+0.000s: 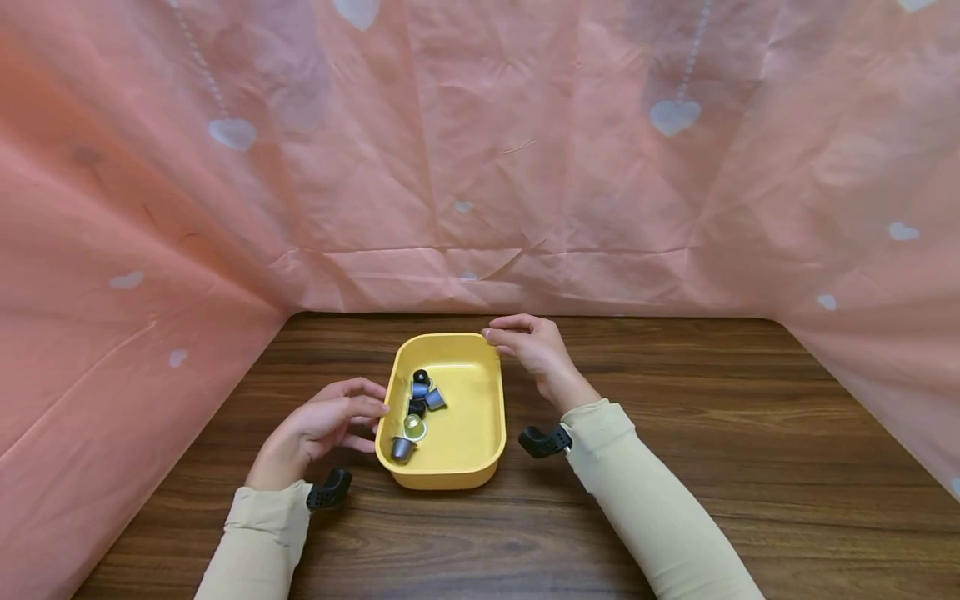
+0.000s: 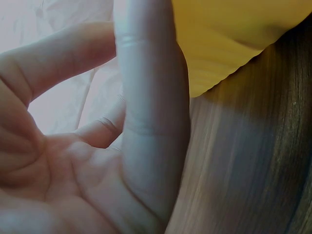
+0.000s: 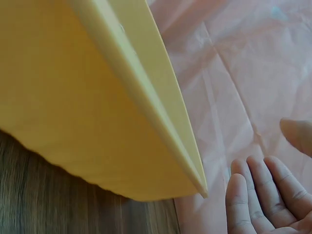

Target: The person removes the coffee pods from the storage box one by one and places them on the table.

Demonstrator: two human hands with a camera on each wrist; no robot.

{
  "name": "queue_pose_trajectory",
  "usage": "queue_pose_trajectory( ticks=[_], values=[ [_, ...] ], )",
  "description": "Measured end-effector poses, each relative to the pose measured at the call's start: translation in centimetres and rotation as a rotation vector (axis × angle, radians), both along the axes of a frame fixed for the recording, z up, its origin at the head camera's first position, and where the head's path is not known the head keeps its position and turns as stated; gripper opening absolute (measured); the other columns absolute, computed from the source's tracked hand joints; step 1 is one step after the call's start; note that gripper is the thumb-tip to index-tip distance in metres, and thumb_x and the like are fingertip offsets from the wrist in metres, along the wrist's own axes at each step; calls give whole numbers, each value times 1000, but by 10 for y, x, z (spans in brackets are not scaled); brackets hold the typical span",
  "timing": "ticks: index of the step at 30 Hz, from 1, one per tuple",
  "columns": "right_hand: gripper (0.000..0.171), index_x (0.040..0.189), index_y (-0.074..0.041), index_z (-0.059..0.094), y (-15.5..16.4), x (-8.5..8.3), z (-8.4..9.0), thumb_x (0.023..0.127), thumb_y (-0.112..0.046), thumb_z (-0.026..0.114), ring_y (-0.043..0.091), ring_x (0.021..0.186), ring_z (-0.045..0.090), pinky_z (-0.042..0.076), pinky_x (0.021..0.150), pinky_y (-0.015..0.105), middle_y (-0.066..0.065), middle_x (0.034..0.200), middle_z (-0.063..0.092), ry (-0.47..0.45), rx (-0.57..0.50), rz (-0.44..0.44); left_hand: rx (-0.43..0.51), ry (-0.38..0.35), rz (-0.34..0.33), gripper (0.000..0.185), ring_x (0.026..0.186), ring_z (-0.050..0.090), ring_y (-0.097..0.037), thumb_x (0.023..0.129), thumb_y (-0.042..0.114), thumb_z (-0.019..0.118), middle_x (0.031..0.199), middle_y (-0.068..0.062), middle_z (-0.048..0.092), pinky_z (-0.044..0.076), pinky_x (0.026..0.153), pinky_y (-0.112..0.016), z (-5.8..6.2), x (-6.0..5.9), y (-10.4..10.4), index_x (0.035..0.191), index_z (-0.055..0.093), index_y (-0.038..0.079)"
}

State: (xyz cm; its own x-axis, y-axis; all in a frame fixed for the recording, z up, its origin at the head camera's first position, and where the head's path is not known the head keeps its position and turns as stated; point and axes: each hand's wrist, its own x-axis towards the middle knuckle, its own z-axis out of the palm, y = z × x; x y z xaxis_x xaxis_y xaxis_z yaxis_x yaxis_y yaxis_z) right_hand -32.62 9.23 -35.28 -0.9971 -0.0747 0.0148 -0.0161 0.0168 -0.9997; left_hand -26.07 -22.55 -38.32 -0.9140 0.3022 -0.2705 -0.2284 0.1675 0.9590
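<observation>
Hands flank yellow tray at lower centre of frame.
Left hand at its left rim, right hand at upper-right corner; fingers loose, grasping nothing; tray's long axis runs away from the person.

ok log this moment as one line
left hand: open, at yellow tray left rim | right hand: open, by far right corner | tray: coffee capsules inside, on wooden table

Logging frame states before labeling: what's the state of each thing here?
yellow tray: upright on the table, holds the capsules.
coffee capsules: loose cluster along the tray's left side, some tipped.
left hand: open, beside the tray's left rim.
right hand: open, at the tray's far right corner.
</observation>
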Motion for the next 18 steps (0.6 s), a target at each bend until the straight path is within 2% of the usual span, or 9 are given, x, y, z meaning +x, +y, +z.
queue_pose_trajectory(
  ticks=[4,9,14,18],
  values=[
    [39,126,2,74,-9,0,1,93,-16,84,27,104,77,56,112,50,3,106,80,4,16,11,0,-2,6,42,90,72,-16,100,13,68,104,-5,70,68,74,-37,1,1,1,134,50,-3],
    [36,123,0,75,-24,-1,4,93,-17,85,20,103,77,59,109,43,4,108,80,2,4,42,5,-2,17,43,88,70,-17,99,13,68,104,-6,69,68,74,-38,2,1,0,134,50,-4],
    [34,121,-3,76,-34,0,7,92,-19,85,20,104,76,58,110,43,2,106,79,-6,2,52,12,0,20,38,85,69,-16,99,11,68,101,-5,68,68,73,-38,0,1,0,131,52,-2],
    [33,121,0,75,-43,0,7,93,-15,85,15,97,75,60,109,42,3,102,79,5,-14,57,21,2,18,37,85,69,-16,99,10,68,100,-5,69,68,73,-38,-1,1,0,130,53,-2]
  ],
)
